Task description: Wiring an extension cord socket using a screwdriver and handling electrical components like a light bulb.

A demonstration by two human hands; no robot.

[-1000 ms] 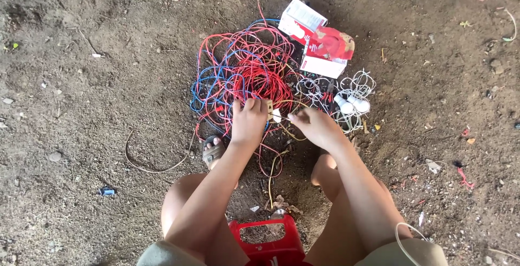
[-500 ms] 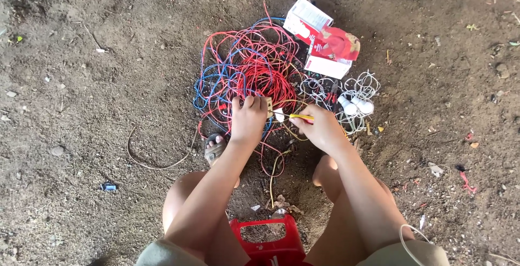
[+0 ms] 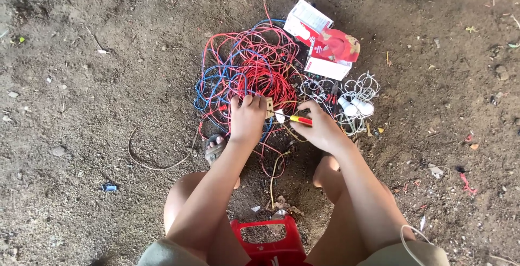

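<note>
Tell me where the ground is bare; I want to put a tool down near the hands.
Bare dirt lies left of the red and blue wire tangle, out past the loose brown wire. Right of the white wire coils only small litter shows. It is crowded around the left hand, the right hand holding a screwdriver, and the boxes.

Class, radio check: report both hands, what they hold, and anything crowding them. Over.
Left hand shut on small tan fitting. Right hand shut on screwdriver, tip at fitting. Tangled red and blue wires crowd underneath; bulbs beside right hand.
</note>
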